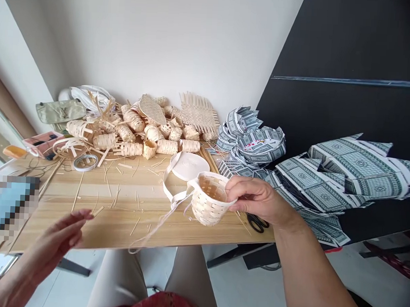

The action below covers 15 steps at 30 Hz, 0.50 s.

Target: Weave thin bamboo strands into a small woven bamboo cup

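My right hand (257, 197) pinches the rim of a small woven wood-strip basket (209, 208) between thumb and fingers, holding it tilted above the table's front edge. White edging runs round the basket's rim, and a loop of white tape (167, 183) trails from its left side. Thin pale thread (156, 231) hangs from there past the table edge. Behind the basket lies a white oval piece (190, 165). Over at the left, my left hand (65, 231) is raised with its fingertips drawn together; whatever they may hold is too small to make out.
Several small woven pieces (133, 120) are heaped against the wall. A tape roll (85, 162) and loose wood slivers lie on the wooden table (118, 227). Black-handled scissors (257, 222) sit under my right hand. Folded playing-card constructions (313, 177) fill the right side.
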Motion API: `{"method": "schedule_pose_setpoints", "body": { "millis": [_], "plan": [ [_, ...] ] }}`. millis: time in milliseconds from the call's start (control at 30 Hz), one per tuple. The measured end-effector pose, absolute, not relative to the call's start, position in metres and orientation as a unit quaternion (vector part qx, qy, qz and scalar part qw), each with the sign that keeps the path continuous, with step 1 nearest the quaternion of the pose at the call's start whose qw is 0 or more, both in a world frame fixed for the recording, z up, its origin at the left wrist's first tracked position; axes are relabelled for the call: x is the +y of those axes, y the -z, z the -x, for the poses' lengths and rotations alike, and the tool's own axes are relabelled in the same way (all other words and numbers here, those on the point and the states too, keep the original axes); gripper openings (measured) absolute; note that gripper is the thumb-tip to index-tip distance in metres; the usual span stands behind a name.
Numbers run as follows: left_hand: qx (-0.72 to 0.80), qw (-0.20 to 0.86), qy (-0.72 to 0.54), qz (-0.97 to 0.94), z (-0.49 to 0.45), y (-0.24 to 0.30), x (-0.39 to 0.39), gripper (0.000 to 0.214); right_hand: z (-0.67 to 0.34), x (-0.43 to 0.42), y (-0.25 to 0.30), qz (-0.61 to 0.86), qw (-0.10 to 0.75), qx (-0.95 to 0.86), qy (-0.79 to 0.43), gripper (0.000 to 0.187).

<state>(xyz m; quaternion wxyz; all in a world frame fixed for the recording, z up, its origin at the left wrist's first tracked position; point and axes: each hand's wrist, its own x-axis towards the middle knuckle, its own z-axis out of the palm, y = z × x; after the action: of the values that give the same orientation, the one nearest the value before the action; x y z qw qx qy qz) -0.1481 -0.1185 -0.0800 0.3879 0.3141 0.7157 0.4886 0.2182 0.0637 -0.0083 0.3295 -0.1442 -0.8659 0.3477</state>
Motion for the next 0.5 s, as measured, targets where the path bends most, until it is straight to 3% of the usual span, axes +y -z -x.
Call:
{"method": "schedule_pose_setpoints", "body": {
  "millis": [167, 333, 500],
  "plan": [
    [0.592, 0.145, -0.487, -0.626, 0.110, 0.017, -0.083, 0.019, -0.201, 0.067, 0.004, 0.100, 0.287, -0.851, -0.428, 0.015],
    [0.366, 0.307, -0.404, -0.780, 0.059, -0.005, -0.029, 0.020, -0.183, 0.068, 0.003, 0.092, 0.272, -0.818, -0.498, 0.021],
    [0.291, 0.398, -0.381, -0.782, 0.047, 0.007, -0.005, 0.021, -0.181, 0.069, 0.013, 0.065, 0.305, -0.781, -0.541, 0.014]
  ]
}}
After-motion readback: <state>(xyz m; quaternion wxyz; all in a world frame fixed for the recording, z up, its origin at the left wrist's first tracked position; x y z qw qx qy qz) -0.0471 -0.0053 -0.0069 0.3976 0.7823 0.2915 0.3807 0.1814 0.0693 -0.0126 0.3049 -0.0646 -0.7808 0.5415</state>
